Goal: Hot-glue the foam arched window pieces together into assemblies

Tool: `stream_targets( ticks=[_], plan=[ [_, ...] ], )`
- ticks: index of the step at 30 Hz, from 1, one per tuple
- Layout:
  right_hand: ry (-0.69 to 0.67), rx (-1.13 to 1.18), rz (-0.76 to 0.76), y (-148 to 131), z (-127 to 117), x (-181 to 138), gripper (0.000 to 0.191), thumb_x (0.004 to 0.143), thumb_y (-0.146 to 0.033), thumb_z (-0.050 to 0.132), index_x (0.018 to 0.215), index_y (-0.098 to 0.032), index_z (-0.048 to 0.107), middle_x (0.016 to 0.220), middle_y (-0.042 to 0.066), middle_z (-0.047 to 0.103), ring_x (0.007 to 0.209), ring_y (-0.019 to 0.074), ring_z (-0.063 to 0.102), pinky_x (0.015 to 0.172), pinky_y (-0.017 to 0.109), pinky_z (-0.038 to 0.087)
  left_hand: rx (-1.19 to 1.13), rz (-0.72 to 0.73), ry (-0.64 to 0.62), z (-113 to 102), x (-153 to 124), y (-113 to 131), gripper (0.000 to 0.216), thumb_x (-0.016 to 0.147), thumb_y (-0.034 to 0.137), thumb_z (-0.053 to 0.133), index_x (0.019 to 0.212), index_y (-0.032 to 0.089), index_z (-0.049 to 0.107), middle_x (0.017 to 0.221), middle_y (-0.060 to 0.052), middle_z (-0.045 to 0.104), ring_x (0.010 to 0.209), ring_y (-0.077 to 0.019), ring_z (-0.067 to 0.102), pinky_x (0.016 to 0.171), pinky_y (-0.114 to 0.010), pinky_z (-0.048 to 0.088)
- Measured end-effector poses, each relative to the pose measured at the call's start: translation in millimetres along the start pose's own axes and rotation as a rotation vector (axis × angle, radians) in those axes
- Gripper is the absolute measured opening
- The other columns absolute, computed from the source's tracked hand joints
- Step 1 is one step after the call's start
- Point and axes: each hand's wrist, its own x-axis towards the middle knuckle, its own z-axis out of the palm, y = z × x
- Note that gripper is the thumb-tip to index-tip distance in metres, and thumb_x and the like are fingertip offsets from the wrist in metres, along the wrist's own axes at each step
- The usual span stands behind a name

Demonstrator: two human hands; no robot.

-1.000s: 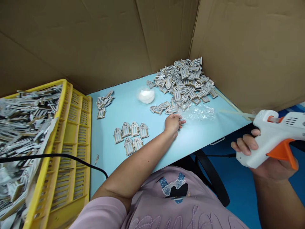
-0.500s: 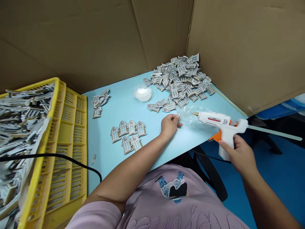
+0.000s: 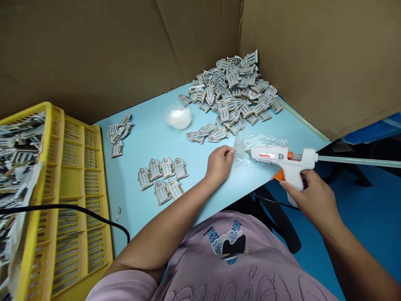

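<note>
My right hand (image 3: 310, 196) grips the handle of a white hot glue gun (image 3: 275, 155) with an orange trigger. A translucent glue stick (image 3: 357, 160) sticks out of its back end, and its nozzle points left over a crumpled clear plastic film (image 3: 263, 140). My left hand (image 3: 221, 163) is closed in a pinch at the film's left edge, close to the nozzle. To the left, several small arched window pieces (image 3: 162, 191) lie in two rows on the light blue table (image 3: 131, 184).
A large heap of similar window pieces (image 3: 232, 90) sits at the back corner against cardboard walls (image 3: 119, 46). Near it rests a white round pad (image 3: 179, 118). A smaller cluster (image 3: 119, 133) lies at left, beside a full yellow crate (image 3: 73, 188) crossed by a black cable (image 3: 78, 212).
The glue gun has moved left, and its nozzle is now at the plastic film near my left fingers. My left fingers have closed at the film's edge. The view has shifted slightly.
</note>
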Motion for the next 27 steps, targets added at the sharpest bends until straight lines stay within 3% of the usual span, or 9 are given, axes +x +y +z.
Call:
stream_targets(
  ticks=[4,8,10,14,17,20,22,25,27],
  plan=[
    [0.045,0.068,0.031,-3.6,-4.5,-2.7,0.06,0.073,-0.054,0.076,0.12,-0.022,0.06,0.107,0.014,0.068,0.093,0.037,0.063,0.066,0.04,0.043,0.126,0.043,0.041,-0.5,0.9,-0.5,0.015,0.091,0.024,0.057,0.079,0.022,0.066,0.084,-0.004,0.07,0.086,-0.0216,0.062,0.081,-0.032,0.043],
    [0.174,0.302,0.104,-2.4,-2.9,-7.7,0.071,0.07,-0.048,0.081,0.133,-0.025,0.057,0.119,0.013,0.067,0.107,0.0407,0.062,0.084,0.052,0.049,0.174,0.036,0.064,-2.3,2.4,0.1,0.016,0.09,0.024,0.057,0.077,0.022,0.065,0.084,-0.005,0.069,0.086,-0.0227,0.061,0.08,-0.032,0.042],
    [0.258,0.491,0.127,-0.8,-1.4,-9.4,0.065,0.072,-0.048,0.08,0.129,-0.026,0.058,0.119,0.011,0.065,0.109,0.0376,0.062,0.09,0.053,0.051,0.165,0.018,0.059,-0.9,5.2,1.5,0.016,0.089,0.025,0.058,0.075,0.022,0.064,0.08,-0.004,0.068,0.082,-0.0223,0.061,0.077,-0.031,0.042],
    [0.318,0.897,0.09,1.7,-4.1,-13.3,0.049,0.082,-0.039,0.072,0.127,-0.032,0.053,0.105,0.001,0.06,0.09,0.0232,0.067,0.086,0.05,0.06,0.063,-0.071,-0.01,15.1,15.9,9.1,0.018,0.091,0.028,0.057,0.077,0.021,0.065,0.071,-0.003,0.067,0.064,-0.0174,0.061,0.064,-0.028,0.043],
    [0.312,1.076,0.092,2.6,-10.6,-21.8,0.043,0.085,-0.03,0.07,0.125,-0.031,0.054,0.106,0.001,0.059,0.083,0.0187,0.068,0.081,0.045,0.063,-0.041,-0.148,-0.104,34.2,23.6,18.6,0.021,0.095,0.027,0.05,0.089,0.018,0.067,0.081,-0.005,0.073,0.055,-0.0128,0.063,0.054,-0.024,0.042],
    [0.237,1.189,0.091,2.4,-15.1,-35.0,0.036,0.086,-0.027,0.07,0.12,-0.03,0.059,0.113,0.003,0.063,0.082,0.0185,0.069,0.077,0.04,0.062,-0.09,-0.167,-0.192,45.2,24.5,26.7,0.024,0.097,0.026,0.049,0.096,0.015,0.07,0.09,-0.007,0.075,0.056,-0.0119,0.066,0.052,-0.023,0.042],
    [0.123,1.273,0.081,1.6,-15.0,-42.8,0.039,0.084,-0.028,0.071,0.121,-0.032,0.058,0.108,0.003,0.065,0.081,0.0196,0.068,0.074,0.04,0.061,-0.081,-0.146,-0.218,42.2,20.1,28.9,0.021,0.095,0.025,0.054,0.099,0.014,0.072,0.084,-0.007,0.074,0.058,-0.0133,0.066,0.058,-0.025,0.045],
    [-0.138,1.398,0.065,-1.6,-10.7,-47.8,0.041,0.08,-0.031,0.071,0.119,-0.031,0.057,0.092,0.004,0.067,0.075,0.0219,0.065,0.066,0.039,0.058,-0.044,-0.087,-0.164,21.7,6.2,25.1,0.032,0.089,0.022,0.063,0.119,0.013,0.07,0.074,-0.003,0.072,0.068,-0.0172,0.066,0.074,-0.028,0.048],
    [-0.32,1.466,0.044,-6.6,-6.4,-46.8,0.042,0.077,-0.033,0.072,0.116,-0.03,0.057,0.09,0.004,0.067,0.069,0.0203,0.062,0.061,0.036,0.055,-0.039,-0.06,-0.091,0.5,-7.2,17.8,0.045,0.088,0.021,0.062,0.132,0.013,0.064,0.079,-0.003,0.073,0.073,-0.0171,0.065,0.079,-0.029,0.048]
  ],
)
